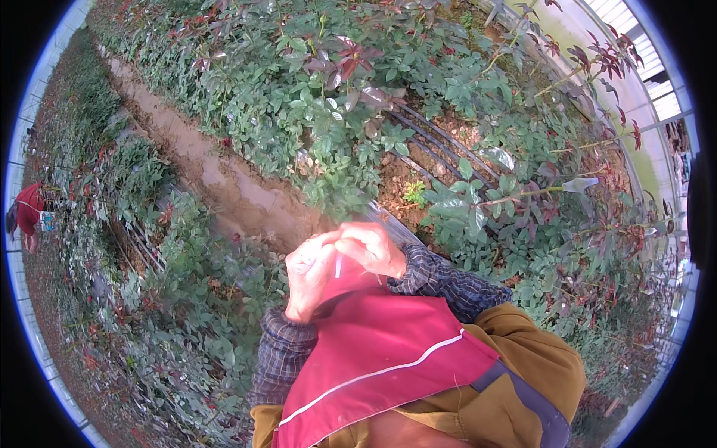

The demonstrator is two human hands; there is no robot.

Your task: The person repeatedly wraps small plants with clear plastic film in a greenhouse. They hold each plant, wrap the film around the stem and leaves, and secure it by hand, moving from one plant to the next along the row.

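Note:
My left hand [307, 272] and my right hand [375, 248] meet in front of my red apron [373, 328], their fingertips touching. Both are closed with the fingers curled in a pinch. Whatever lies between the fingertips, if anything, is hidden or too small to name. A short white strip [338, 266] shows just below the fingers, against the red cloth; I cannot tell whether it is held or part of the apron. Checked sleeve covers reach to both wrists.
Beds of leafy rose bushes [299, 97] flank a wet muddy path [216, 172]. Black irrigation pipes [441, 145] run through the right bed. A long stem with a capped bud [579, 184] leans over at right. Far left stands a person in red [30, 209].

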